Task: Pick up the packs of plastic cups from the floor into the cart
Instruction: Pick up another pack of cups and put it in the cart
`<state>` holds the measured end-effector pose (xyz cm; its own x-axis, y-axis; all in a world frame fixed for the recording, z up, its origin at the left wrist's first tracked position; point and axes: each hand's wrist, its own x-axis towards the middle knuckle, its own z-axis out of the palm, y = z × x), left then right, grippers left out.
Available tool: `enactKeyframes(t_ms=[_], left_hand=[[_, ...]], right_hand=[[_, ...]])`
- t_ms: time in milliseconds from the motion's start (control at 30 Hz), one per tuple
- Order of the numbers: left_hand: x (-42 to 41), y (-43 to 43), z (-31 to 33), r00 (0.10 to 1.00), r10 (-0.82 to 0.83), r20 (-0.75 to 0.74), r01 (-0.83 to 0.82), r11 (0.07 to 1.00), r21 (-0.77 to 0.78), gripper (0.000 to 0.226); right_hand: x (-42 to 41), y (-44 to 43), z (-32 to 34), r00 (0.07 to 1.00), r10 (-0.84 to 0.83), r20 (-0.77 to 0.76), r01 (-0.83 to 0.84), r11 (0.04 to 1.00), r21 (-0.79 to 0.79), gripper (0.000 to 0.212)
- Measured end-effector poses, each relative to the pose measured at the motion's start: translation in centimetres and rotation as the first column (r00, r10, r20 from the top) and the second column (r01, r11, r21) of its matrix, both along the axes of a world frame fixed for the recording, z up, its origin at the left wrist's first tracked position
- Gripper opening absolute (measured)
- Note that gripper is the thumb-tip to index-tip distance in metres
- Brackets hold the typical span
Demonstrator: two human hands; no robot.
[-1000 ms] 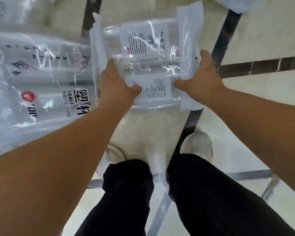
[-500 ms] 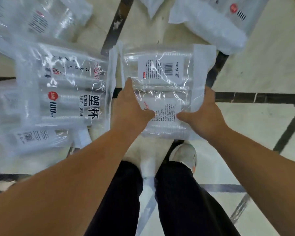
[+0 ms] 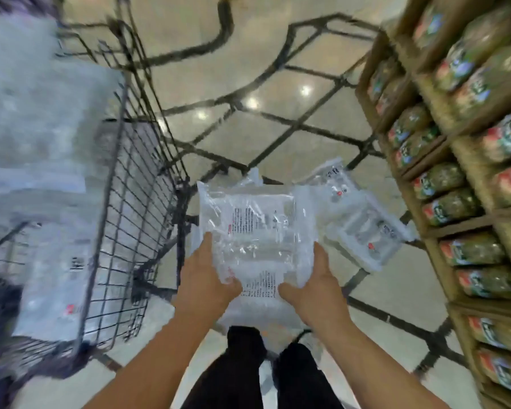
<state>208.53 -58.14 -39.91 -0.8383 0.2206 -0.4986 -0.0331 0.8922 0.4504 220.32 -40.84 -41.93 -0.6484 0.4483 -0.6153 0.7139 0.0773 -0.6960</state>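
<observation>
I've lifted the pack [image 3: 257,231] off the floor [image 3: 248,69]; it now hangs in the air just right of the cart [image 3: 136,202]. My view has swung up: the cart has appeared at left, shelves [image 3: 455,202] at right.

Cart [image 3: 130,208] stands at left, stacked packs [image 3: 42,128] inside it. Just right of the cart, the centre pack [image 3: 254,231] is gripped between left hand [image 3: 204,281] and right hand [image 3: 316,284]. A second pack [image 3: 363,228] lies on the floor [image 3: 248,54] beyond, beside the shelving [image 3: 460,224] at right.
</observation>
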Motion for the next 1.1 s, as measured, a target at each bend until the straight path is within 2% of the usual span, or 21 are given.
enactKeyframes(t_ms=[67,200,367,500,633,733,900,967,1100], left_hand=[[-0.7,-2.6,4.8,0.993,0.102,-0.067,-0.100,0.994,0.038,0.107],[-0.9,-8.3,12.0,0.948,0.293,-0.125,-0.280,0.953,0.117,0.111],[-1.3,-16.9,15.3,0.841,0.531,-0.109,-0.500,0.837,0.221,0.120],[-2.2,-24.2,14.2,0.747,0.659,-0.089,-0.629,0.744,0.226,0.122],[-3.4,-30.8,12.1,0.656,0.754,-0.011,-0.730,0.639,0.243,0.120],[-5.2,-35.5,10.3,0.588,0.806,0.067,-0.798,0.564,0.213,0.113],[-8.7,-40.8,7.2,0.539,0.832,0.134,-0.842,0.529,0.100,0.113],[-9.5,-41.0,6.6,0.533,0.833,0.148,-0.845,0.531,0.056,0.115],[-10.3,-39.9,4.8,0.535,0.836,0.118,-0.843,0.538,0.011,0.109]], right_hand=[[-2.9,-1.0,5.3,0.988,0.138,-0.076,-0.136,0.990,0.027,0.108],[-8.0,-4.9,13.5,0.915,0.363,-0.176,-0.343,0.930,0.134,0.088],[-13.8,-13.3,18.0,0.800,0.590,-0.110,-0.564,0.802,0.195,0.108],[-17.9,-20.6,17.3,0.677,0.733,-0.071,-0.700,0.671,0.244,0.107],[-21.8,-27.8,15.6,0.583,0.813,-0.014,-0.786,0.568,0.244,0.095],[-24.5,-33.3,13.4,0.529,0.848,0.040,-0.834,0.510,0.211,0.103],[-29.2,-39.3,10.2,0.465,0.878,0.114,-0.882,0.448,0.148,0.105],[-31.0,-39.9,9.4,0.436,0.887,0.152,-0.898,0.418,0.134,0.100],[-33.6,-39.9,7.0,0.406,0.875,0.263,-0.913,0.382,0.140,0.109]])
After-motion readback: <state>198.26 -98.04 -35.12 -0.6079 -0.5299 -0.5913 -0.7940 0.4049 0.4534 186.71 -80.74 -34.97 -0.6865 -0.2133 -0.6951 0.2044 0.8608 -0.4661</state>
